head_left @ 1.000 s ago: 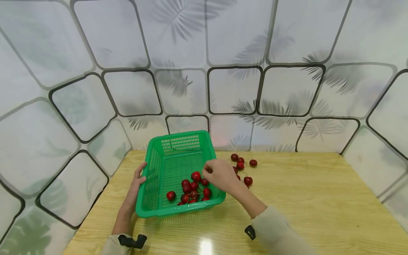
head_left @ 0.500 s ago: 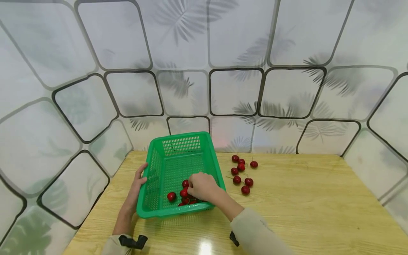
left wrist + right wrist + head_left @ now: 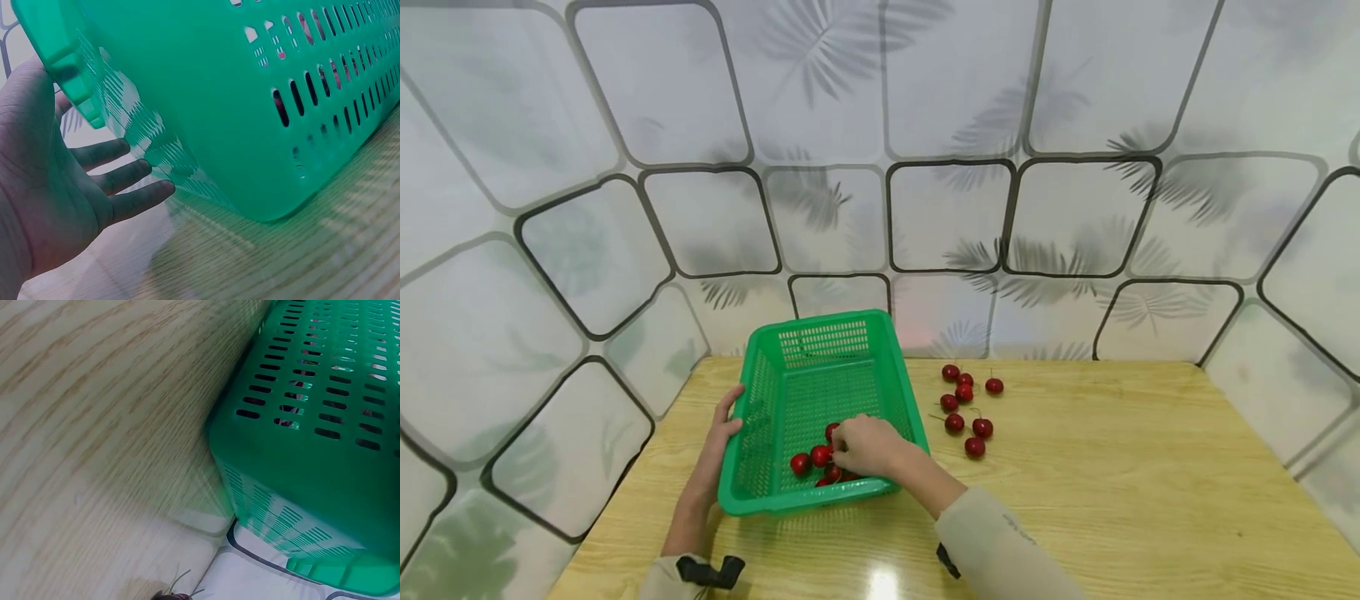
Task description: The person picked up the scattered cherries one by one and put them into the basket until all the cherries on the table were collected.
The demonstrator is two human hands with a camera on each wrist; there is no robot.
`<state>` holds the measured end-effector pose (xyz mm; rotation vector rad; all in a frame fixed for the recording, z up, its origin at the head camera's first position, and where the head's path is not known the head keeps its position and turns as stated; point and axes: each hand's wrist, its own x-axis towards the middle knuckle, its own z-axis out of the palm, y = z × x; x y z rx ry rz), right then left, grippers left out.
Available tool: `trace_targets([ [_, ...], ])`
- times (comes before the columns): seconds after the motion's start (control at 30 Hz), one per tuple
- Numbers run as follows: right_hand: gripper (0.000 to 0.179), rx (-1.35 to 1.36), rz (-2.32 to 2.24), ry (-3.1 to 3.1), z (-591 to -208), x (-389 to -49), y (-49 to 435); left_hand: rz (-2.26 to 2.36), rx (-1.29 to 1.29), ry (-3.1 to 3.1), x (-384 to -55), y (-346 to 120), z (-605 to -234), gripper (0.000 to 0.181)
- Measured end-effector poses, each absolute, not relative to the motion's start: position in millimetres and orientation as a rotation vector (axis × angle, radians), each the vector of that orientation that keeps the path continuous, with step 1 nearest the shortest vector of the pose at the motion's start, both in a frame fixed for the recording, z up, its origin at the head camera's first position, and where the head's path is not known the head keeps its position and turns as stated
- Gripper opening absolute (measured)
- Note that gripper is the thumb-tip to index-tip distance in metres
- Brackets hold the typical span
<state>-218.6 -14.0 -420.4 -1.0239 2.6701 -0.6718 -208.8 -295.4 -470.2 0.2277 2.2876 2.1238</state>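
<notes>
A green plastic basket (image 3: 812, 504) with slotted sides stands on the table, several dark red cherries (image 3: 801, 464) gathered in its near part. Along the basket's left side is my left hand (image 3: 711, 454), its fingertips at the rim. In the left wrist view three fingers of the left hand (image 3: 69, 194) reach out almost straight beside the slotted wall. My right hand (image 3: 871, 447) is down inside the basket over the cherries, fingers bent and pointing down. Its fingertips are mostly hidden among the fruit, so I cannot tell whether they hold a cherry.
Several loose cherries (image 3: 954, 423), some with stems, lie on the wooden table (image 3: 1112, 475) to the right of the basket. A white patterned cloth (image 3: 951, 212) stands behind the table and along its sides. The right forearm crosses the basket's near right corner.
My right hand has moved from over the basket's right rim left and down among the cherries, then slightly further left. A cherry beside its fingers has shifted left. The left hand stays at the basket.
</notes>
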Motion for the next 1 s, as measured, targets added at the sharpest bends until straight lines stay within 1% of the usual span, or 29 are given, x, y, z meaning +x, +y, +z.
trace_targets([
  [0.23, 0.017, -1.017, -0.674, 2.661, -421.6, -219.6, -14.5, 2.114, 0.241, 2.293, -209.6, -296.5, -471.5, 0.056],
  [0.53, 0.019, -0.985, -0.688, 2.641, -422.1, -219.8, -14.9, 2.095, 0.229, 2.305, -209.0, -296.9, -471.6, 0.056],
  [0.8, 0.025, -0.977, -0.726, 2.641, -421.7, -219.5, -14.4, 2.108, 0.22, 2.289, -208.3, -295.7, -470.2, 0.056],
  [1.0, 0.024, -0.977, -0.735, 2.636, -421.8, -219.6, -14.3, 2.108, 0.216, 2.282, -207.9, -296.1, -470.3, 0.056],
])
